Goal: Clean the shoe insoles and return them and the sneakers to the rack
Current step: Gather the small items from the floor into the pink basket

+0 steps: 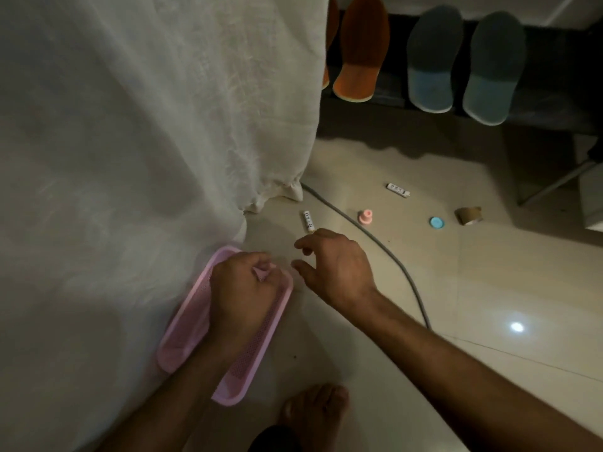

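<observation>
A pink mesh tray lies on the floor beside a white curtain, with a pink cloth inside it. My left hand reaches into the tray and grips a fold of that pink cloth. My right hand hovers just right of the tray with fingers loosely spread, holding nothing. On the dark rack at the top, an orange insole and two blue-grey insoles lean upright. No sneakers are in view.
A white curtain fills the left side. A grey cable runs across the tiled floor. Scattered on the floor: two small white tubes, a pink cap, a blue lid, a cardboard roll. My bare foot is at the bottom.
</observation>
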